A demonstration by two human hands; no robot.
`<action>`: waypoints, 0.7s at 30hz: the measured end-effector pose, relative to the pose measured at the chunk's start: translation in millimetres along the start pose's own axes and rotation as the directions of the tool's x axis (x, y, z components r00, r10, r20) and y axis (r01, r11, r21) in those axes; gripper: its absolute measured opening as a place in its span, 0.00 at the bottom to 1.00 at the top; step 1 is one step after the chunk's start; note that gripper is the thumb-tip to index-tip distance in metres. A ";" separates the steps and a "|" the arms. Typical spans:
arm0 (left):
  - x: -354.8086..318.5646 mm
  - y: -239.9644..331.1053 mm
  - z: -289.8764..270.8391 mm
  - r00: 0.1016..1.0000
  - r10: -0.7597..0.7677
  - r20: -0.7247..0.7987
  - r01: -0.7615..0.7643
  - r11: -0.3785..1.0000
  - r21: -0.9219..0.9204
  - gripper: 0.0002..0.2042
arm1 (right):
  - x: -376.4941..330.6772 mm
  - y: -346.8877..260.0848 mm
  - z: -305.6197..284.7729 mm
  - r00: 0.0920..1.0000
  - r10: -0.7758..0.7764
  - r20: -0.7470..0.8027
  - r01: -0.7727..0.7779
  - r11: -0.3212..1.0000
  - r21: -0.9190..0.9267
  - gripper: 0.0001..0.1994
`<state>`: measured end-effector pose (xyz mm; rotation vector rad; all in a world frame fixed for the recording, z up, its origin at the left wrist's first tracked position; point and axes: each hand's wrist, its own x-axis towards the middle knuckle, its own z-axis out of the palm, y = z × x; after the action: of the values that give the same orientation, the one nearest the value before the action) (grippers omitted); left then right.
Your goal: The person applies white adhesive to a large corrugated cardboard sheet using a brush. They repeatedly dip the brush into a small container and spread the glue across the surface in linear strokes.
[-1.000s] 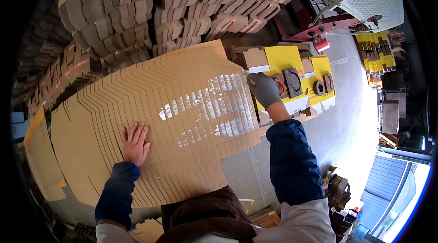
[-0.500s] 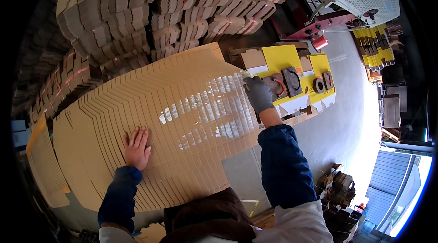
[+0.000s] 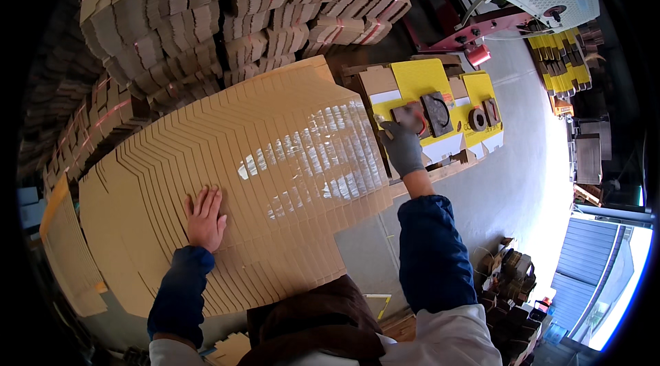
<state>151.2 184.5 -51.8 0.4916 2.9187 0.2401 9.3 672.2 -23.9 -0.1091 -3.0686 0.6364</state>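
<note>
A row of overlapping flat cardboard sheets [image 3: 165, 187] spreads before me like shingles, with a wet-looking, shiny clear band across its right half. My left hand [image 3: 205, 219], bare, lies flat on the sheets with its fingers stretched out. At the right end of the row is my right hand [image 3: 401, 147] in a dark grey glove, its fingers closed. Something small and pale shows at its fingertips, too small to name. That hand is beside the yellow and white flat cartons [image 3: 416, 81], near a dark block with a red handle [image 3: 421, 123].
Another dark block with a black handle [image 3: 438, 114] and a dark ring [image 3: 477, 119] rest on the yellow cartons. Tall strapped cardboard bundles [image 3: 268, 15] stand behind the sheets. A machine with a perforated guard [image 3: 550, 2] is at the far right.
My right hand has moved a little to the right, off the shiny sheet ends toward the yellow cartons. The left hand stays flat in place.
</note>
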 end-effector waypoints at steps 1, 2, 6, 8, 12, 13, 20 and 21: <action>-2.6 -3.9 1.3 1.000 0.000 -0.001 0.000 1.000 0.009 0.31 | -7.2 -10.6 -2.7 0.999 -0.048 -0.009 0.048 0.997 0.059 0.10; -3.5 -4.2 2.5 1.000 -0.009 -0.003 0.009 1.000 0.011 0.31 | -24.7 -21.6 -5.9 0.996 -0.088 -0.021 0.090 0.990 0.110 0.10; -1.8 -2.5 7.1 1.000 -0.012 -0.006 0.012 1.000 0.021 0.31 | -38.9 4.2 -1.9 0.999 -0.039 0.003 0.038 0.990 0.136 0.11; -1.9 -3.0 7.1 1.000 -0.016 0.000 0.016 1.000 0.021 0.31 | -41.7 4.7 -8.2 1.000 -0.003 -0.014 0.005 0.991 0.131 0.11; -2.4 -3.1 6.3 1.000 -0.017 0.002 0.017 1.000 0.017 0.31 | -45.6 -4.4 1.5 0.998 -0.056 -0.042 0.062 0.988 0.140 0.11; -1.2 -2.2 7.3 1.000 -0.010 -0.006 0.010 1.000 0.018 0.31 | -42.7 3.9 1.9 0.997 -0.037 -0.070 0.045 0.993 0.111 0.11; 0.4 -0.5 9.1 1.000 -0.011 -0.003 0.011 1.000 0.022 0.31 | -20.8 5.8 7.5 0.999 -0.016 -0.037 0.019 0.997 0.078 0.12; 2.0 0.8 11.8 1.000 -0.004 -0.011 0.004 1.000 0.021 0.31 | -26.0 14.4 0.7 0.998 0.000 -0.064 0.007 0.994 0.109 0.12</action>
<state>151.8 187.4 -63.5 0.4891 2.9355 0.2131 36.2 683.3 -30.0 -0.1203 -2.9651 0.7822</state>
